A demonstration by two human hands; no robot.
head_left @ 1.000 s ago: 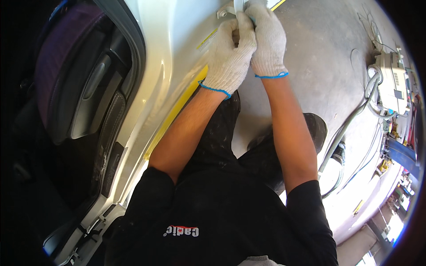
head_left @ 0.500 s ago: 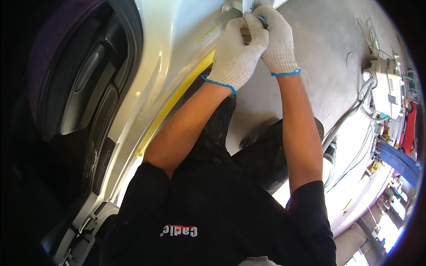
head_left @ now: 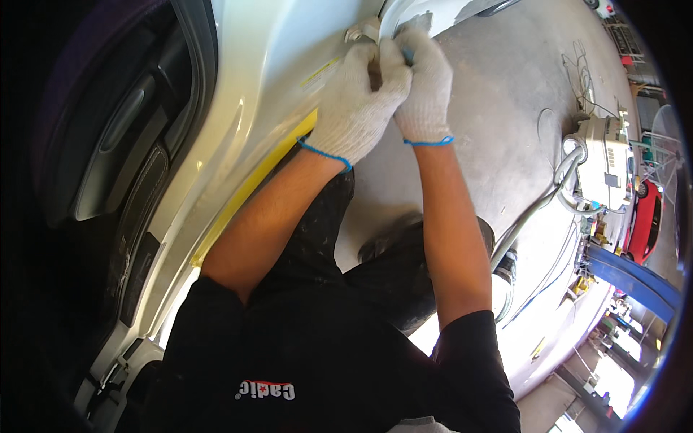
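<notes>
Both my hands wear white knit gloves with blue cuffs and meet at the top of the view. My left hand (head_left: 354, 108) presses on the white car body panel (head_left: 267, 79), fingers curled by a small metal fitting (head_left: 361, 32) on the panel's edge. My right hand (head_left: 424, 90) is closed around a small blue-tipped thing beside it; most of that thing is hidden by the fingers. A strip of yellow masking tape (head_left: 253, 184) runs along the panel's lower edge under my left forearm.
The open door gap with dark interior trim (head_left: 123, 166) fills the left. A grey concrete floor (head_left: 498, 108) lies to the right, with a white machine (head_left: 603, 162), its hoses (head_left: 534, 216) and cables. A red car (head_left: 646, 220) and a blue lift arm (head_left: 635, 278) stand at the far right.
My view has shifted, so both hands sit lower and further right in the picture. They stay pressed together at the same fitting on the panel edge.
</notes>
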